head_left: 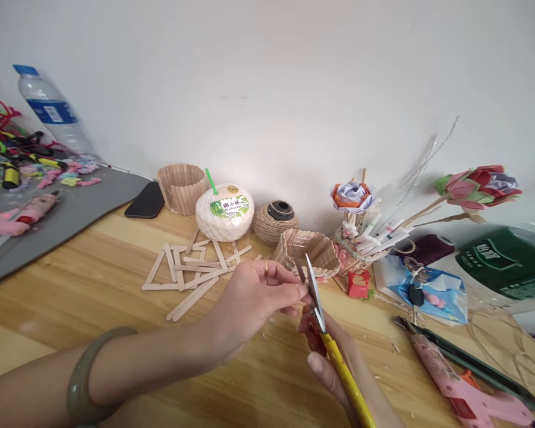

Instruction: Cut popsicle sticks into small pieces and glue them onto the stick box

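Observation:
My right hand (pixel 334 359) grips yellow-handled scissors (pixel 327 333), their blades open and pointing up and away. My left hand (pixel 254 297), with a ring on one finger and a green bangle on the wrist, pinches something small right at the blades; what it holds is too small to make out. Several wooden craft sticks (pixel 191 267) lie spread on the wooden table (pixel 93 279) just beyond my left hand. A small hexagonal stick basket (pixel 310 249) stands behind the scissors.
A coconut drink (pixel 224 211), a round stick holder (pixel 181 187), a twine ball (pixel 275 221) and a phone (pixel 146 200) stand at the back. Paper flowers (pixel 477 187) and a green box (pixel 508 261) sit right. A pink glue gun (pixel 459 386) lies near right; a grey mat (pixel 62 220) with clutter and a water bottle (pixel 49 107) sits left.

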The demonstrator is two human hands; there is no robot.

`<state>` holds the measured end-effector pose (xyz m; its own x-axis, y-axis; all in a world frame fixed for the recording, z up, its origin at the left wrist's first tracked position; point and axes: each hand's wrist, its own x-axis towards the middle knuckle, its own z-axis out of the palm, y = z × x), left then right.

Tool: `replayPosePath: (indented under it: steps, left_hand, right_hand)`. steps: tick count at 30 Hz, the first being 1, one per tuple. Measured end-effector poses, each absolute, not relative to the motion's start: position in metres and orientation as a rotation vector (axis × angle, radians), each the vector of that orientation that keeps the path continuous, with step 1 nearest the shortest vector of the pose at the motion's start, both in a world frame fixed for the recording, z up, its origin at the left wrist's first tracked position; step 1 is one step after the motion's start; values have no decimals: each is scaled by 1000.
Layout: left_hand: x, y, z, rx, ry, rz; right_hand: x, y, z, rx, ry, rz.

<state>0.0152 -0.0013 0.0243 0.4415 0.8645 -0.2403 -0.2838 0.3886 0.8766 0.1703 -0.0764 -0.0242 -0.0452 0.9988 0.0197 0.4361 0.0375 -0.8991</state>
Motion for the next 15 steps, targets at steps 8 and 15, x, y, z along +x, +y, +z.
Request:
replayPosePath:
  steps: [8, 15]
  left_hand:
    - [15, -2, 22, 834, 773, 822]
    - [13, -1, 21, 837, 735, 777]
  right_hand:
    - [171, -75, -21, -1484, -1581, 988]
    - [172, -72, -17, -1437, -1607, 1099]
